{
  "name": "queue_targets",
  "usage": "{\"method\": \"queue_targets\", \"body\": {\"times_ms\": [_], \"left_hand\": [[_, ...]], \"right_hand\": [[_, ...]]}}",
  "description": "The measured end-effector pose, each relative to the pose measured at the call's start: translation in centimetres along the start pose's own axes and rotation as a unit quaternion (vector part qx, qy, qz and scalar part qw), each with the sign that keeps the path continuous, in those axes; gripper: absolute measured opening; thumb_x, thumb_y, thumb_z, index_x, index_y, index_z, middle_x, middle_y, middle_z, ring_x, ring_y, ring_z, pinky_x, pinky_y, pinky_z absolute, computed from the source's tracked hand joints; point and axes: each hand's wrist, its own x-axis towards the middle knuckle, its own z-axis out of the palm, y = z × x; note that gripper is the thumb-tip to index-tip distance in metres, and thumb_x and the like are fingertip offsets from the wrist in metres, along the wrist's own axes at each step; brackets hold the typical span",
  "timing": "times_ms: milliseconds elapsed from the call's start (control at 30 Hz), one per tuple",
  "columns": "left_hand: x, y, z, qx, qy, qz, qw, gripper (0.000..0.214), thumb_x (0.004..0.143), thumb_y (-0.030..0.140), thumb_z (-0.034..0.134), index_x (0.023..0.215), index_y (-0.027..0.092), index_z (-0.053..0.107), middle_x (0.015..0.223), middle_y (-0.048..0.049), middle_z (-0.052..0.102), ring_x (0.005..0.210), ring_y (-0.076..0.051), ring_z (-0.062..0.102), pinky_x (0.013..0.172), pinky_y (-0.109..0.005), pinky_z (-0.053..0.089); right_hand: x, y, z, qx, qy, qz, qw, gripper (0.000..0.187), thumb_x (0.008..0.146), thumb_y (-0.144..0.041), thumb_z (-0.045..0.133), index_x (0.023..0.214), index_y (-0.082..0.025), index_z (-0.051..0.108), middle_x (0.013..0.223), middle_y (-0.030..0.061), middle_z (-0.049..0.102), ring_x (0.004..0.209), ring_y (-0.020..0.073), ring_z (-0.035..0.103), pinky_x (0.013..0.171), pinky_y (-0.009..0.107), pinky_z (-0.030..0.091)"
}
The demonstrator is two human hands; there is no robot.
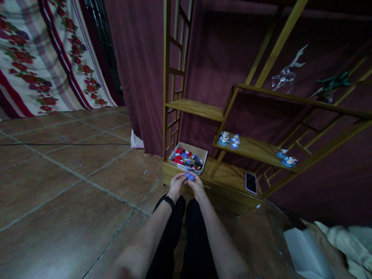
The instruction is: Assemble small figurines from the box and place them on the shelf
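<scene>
In the head view, your left hand [176, 184] and right hand [197, 185] together pinch a small blue round-based figurine [190, 176], just in front of the open white cardboard box [200, 150] holding red, blue and black figurines on the wooden shelf [229, 174].

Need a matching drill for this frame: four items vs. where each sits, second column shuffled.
Items
1. phone
2. open box
3. glass figure
4. small blue piece

Places
A. pinched between left hand and right hand
B. on the upper shelf
C. left end of the base board
D. lying flat on the base board, right of the box

Pairs: 1-D, 2-C, 3-B, 4-A
</scene>
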Motion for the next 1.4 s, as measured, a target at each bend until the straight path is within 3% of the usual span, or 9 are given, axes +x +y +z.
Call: {"method": "queue_targets", "body": {"times_ms": [367, 600, 800, 967, 1400], "left_hand": [[0.9, -0.3, -0.5, 0.012, 0.041, 0.003, 0.999, 0.024, 0.054, 0.025, 0.073, 0.072, 0.013, 0.063, 0.06, -0.0002, 0.06, 0.047, -0.007, 0.05, 0.045, -0.019, 0.037], [0.7, -0.6, -0.2, 0.007, 0.025, -0.004, 1.0, 0.024, 0.059, 0.033, 0.07, 0.065, 0.012, 0.061, 0.052, 0.0018, 0.054, 0.043, -0.006, 0.046, 0.041, -0.018, 0.034], [0.5, -0.4, 0.2, -0.012, -0.035, -0.054, 0.998, 0.023, 0.058, 0.023, 0.073, 0.076, 0.011, 0.065, 0.063, -0.0028, 0.063, 0.05, -0.008, 0.053, 0.048, -0.019, 0.041], [0.8, -0.1, 0.2, -0.004, -0.035, -0.05, 0.998, 0.018, 0.059, 0.019, 0.071, 0.075, 0.011, 0.066, 0.058, -0.001, 0.062, 0.044, -0.006, 0.05, 0.044, -0.017, 0.039], [1.8, 0.0, -0.2, 0.023, -0.032, -0.089, 0.995, 0.011, 0.066, 0.004, 0.063, 0.073, 0.012, 0.066, 0.06, -0.0013, 0.064, 0.044, -0.006, 0.054, 0.042, -0.015, 0.041]], "right_hand": [[-0.2, -0.3, 0.5, -0.021, 0.01, 0.038, 0.999, 0.039, 0.058, -0.027, 0.068, 0.096, -0.021, 0.064, 0.097, 0.0033, 0.066, 0.085, 0.0176, 0.061, 0.072, 0.028, 0.047], [0.3, 0.3, 0.6, -0.003, 0.065, 0.071, 0.995, 0.039, 0.058, -0.036, 0.069, 0.091, -0.017, 0.064, 0.076, 0.0038, 0.068, 0.062, 0.015, 0.063, 0.064, 0.029, 0.049], [0.4, -0.3, 0.5, 0.007, 0.084, 0.058, 0.995, 0.037, 0.059, -0.04, 0.068, 0.087, -0.017, 0.063, 0.067, 0.0017, 0.067, 0.056, 0.0143, 0.061, 0.059, 0.028, 0.049], [0.5, -0.6, 0.2, 0.021, 0.071, 0.07, 0.995, 0.036, 0.063, -0.046, 0.065, 0.086, -0.018, 0.062, 0.07, 0.0021, 0.066, 0.059, 0.0137, 0.061, 0.058, 0.026, 0.047], [0.9, -1.0, -0.7, 0.012, 0.06, 0.077, 0.995, 0.031, 0.055, -0.04, 0.073, 0.073, -0.017, 0.064, 0.068, 0.0002, 0.063, 0.06, 0.0111, 0.058, 0.056, 0.022, 0.043]]}}
